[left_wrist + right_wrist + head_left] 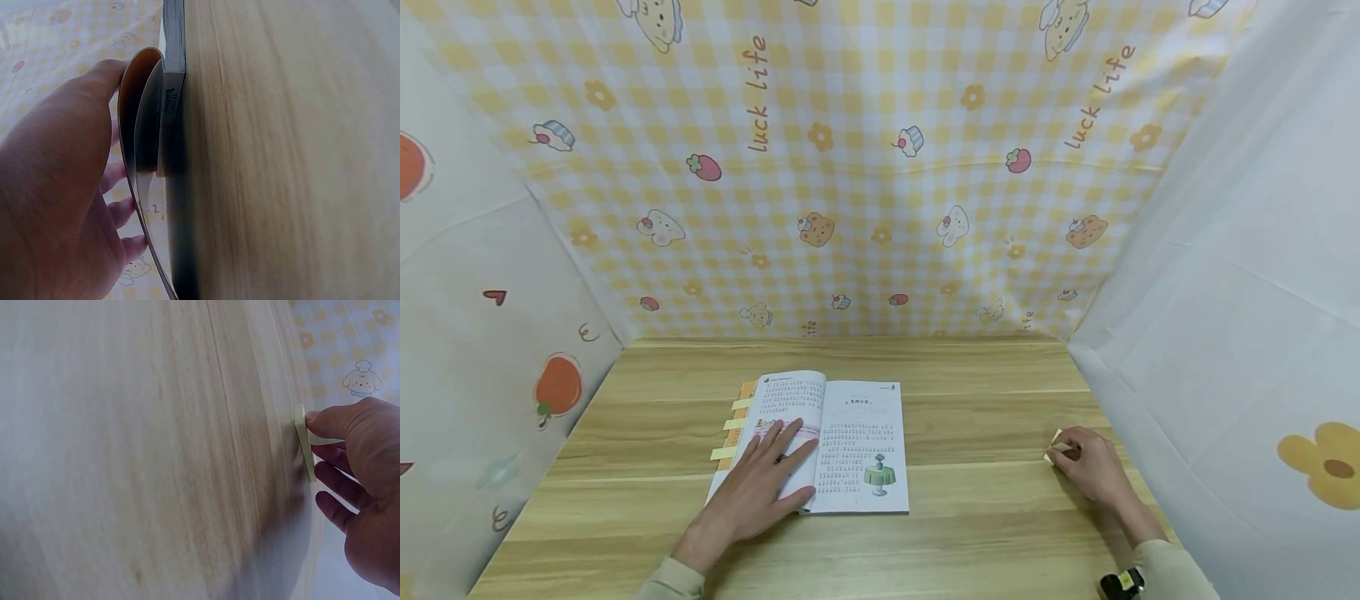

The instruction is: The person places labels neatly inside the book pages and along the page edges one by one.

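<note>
An open book (865,412) lies on the table, with text on both pages and a small picture of a green table on the right one. My left hand (758,487) rests on its left page with the fingers spread. In the left wrist view the cover (128,112) bows up beside that hand. Over at the right, my right hand (1096,468) is at a small pad of pale yellow sticky notes (304,444) on the table. Its thumb and fingers pinch a lifted sheet (326,441) of the pad.
Pale yellow sticky tabs (724,454) stick out from the book's left edge. A black object (1122,585) is by the right sleeve. Patterned cloth (880,183) hangs behind the wooden table (970,417), with white cloth on both sides.
</note>
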{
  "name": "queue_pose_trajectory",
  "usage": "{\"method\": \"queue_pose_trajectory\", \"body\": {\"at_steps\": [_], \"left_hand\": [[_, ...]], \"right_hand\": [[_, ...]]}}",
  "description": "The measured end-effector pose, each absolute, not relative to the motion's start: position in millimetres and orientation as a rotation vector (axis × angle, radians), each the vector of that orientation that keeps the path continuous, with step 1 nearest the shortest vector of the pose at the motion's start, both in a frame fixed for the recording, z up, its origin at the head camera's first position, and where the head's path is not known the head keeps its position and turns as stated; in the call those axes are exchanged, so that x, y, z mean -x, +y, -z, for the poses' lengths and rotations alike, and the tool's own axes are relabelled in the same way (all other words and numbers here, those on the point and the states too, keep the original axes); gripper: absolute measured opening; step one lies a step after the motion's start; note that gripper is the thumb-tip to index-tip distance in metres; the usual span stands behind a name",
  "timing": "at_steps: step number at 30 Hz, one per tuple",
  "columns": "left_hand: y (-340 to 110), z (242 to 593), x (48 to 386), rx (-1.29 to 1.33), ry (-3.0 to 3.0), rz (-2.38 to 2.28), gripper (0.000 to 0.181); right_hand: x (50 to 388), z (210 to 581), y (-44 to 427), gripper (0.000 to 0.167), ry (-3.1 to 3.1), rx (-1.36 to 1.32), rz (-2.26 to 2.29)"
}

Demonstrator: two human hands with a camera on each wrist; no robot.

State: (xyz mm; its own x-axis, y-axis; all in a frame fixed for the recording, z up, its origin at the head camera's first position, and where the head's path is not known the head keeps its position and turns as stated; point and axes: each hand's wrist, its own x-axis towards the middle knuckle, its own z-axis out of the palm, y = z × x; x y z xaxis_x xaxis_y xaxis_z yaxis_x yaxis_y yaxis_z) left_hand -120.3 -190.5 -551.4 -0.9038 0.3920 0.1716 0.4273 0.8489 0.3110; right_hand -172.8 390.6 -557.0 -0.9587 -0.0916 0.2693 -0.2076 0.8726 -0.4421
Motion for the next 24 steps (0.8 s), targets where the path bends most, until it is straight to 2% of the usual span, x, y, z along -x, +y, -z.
{"method": "queue_pose_trajectory", "body": {"at_steps": [7, 13, 24], "left_hand": [[-190.2, 550.6, 120.0, 0.643, -2.924, 0.536, 0.07], [-190.2, 551.1, 119.6, 0.649, -2.919, 0.54, 0.07], [-190.5, 551.4, 120.7, 0.662, -2.92, 0.541, 0.07]], "right_hand": [[172.3, 556.9, 390.8, 0.025, -2.823, -0.203, -0.72], [172.2, 557.9, 392.4, 0.016, -2.823, -0.247, -0.699], [172.1, 557.2, 392.6, 0.016, -2.827, -0.263, -0.71]]}}
